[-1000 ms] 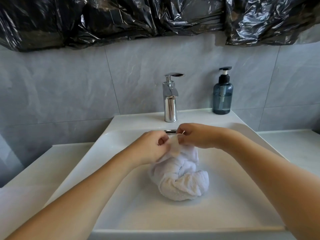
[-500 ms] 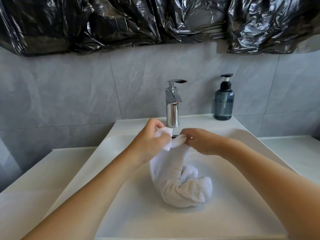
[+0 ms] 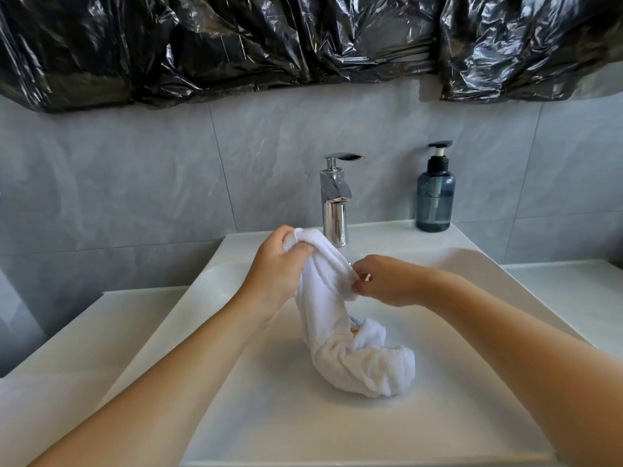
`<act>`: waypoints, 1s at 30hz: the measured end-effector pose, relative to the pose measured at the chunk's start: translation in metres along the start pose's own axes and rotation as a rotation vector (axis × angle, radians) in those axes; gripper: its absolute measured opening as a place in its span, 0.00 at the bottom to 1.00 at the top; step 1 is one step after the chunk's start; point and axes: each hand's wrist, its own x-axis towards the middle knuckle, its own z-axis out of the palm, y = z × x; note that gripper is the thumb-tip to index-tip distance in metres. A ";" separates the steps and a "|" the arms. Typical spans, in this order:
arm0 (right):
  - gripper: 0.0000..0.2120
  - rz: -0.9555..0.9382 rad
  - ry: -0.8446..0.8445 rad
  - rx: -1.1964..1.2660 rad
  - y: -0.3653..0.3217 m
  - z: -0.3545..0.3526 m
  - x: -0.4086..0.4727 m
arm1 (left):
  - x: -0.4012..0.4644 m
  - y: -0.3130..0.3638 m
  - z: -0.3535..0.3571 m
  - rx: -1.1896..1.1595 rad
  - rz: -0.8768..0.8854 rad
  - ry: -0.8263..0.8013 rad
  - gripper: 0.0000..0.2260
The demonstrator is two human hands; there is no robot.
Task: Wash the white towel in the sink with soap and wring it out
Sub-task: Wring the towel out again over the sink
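The white towel (image 3: 340, 335) is bunched into a thick roll; its lower end lies on the floor of the white sink (image 3: 276, 409), its upper end is raised. My left hand (image 3: 274, 267) grips the top of the towel just left of the chrome tap (image 3: 334, 203). My right hand (image 3: 387, 281) pinches the towel's edge a little lower, on its right side. A small orange patch shows in a fold of the towel. A blue-grey soap pump bottle (image 3: 435, 193) stands at the back right of the sink ledge. No water runs from the tap.
Grey wall tiles (image 3: 135, 183) rise behind the sink, with crumpled black plastic sheeting (image 3: 269, 42) hung above them. White counter (image 3: 60, 365) runs on both sides of the basin.
Both hands have lifted the towel's upper end and drawn it out longer. My left hand rose toward the tap; the roll has partly unwound while its lower end stays on the sink floor.
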 end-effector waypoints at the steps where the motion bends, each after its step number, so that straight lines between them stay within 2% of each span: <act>1: 0.07 0.015 0.032 0.052 0.000 -0.001 0.000 | 0.000 0.000 0.000 -0.018 -0.013 0.015 0.16; 3: 0.11 0.058 0.118 0.302 -0.002 -0.007 0.000 | 0.002 0.000 -0.001 -0.008 -0.060 -0.017 0.18; 5: 0.13 0.045 0.200 0.500 -0.007 -0.013 -0.002 | 0.000 -0.002 -0.002 0.108 -0.099 -0.154 0.19; 7: 0.13 0.001 0.252 0.537 -0.013 -0.017 -0.005 | -0.001 -0.003 -0.002 0.250 -0.112 -0.301 0.19; 8: 0.12 -0.015 0.260 0.518 -0.016 -0.018 -0.006 | 0.000 -0.005 -0.002 0.279 -0.105 -0.316 0.18; 13: 0.09 -0.013 0.282 0.376 -0.014 -0.013 -0.006 | 0.004 -0.006 -0.009 0.167 -0.104 -0.207 0.17; 16: 0.08 -0.007 0.198 0.374 -0.012 -0.007 -0.004 | 0.004 -0.008 -0.007 0.105 -0.133 -0.173 0.13; 21: 0.14 -0.048 0.041 0.410 -0.010 0.000 -0.004 | 0.003 -0.005 -0.006 0.007 -0.102 -0.052 0.11; 24: 0.15 -0.048 0.082 0.477 -0.010 0.000 -0.002 | 0.002 -0.002 -0.006 -0.055 -0.104 -0.050 0.04; 26: 0.13 -0.045 0.110 0.528 -0.010 -0.004 -0.001 | 0.003 0.002 -0.006 -0.112 -0.116 -0.045 0.05; 28: 0.09 -0.059 0.140 0.654 -0.012 -0.008 -0.002 | 0.005 0.006 -0.007 -0.139 -0.127 -0.038 0.01; 30: 0.03 -0.076 0.186 0.728 -0.011 -0.012 -0.002 | 0.007 0.005 -0.009 -0.072 -0.119 -0.045 0.07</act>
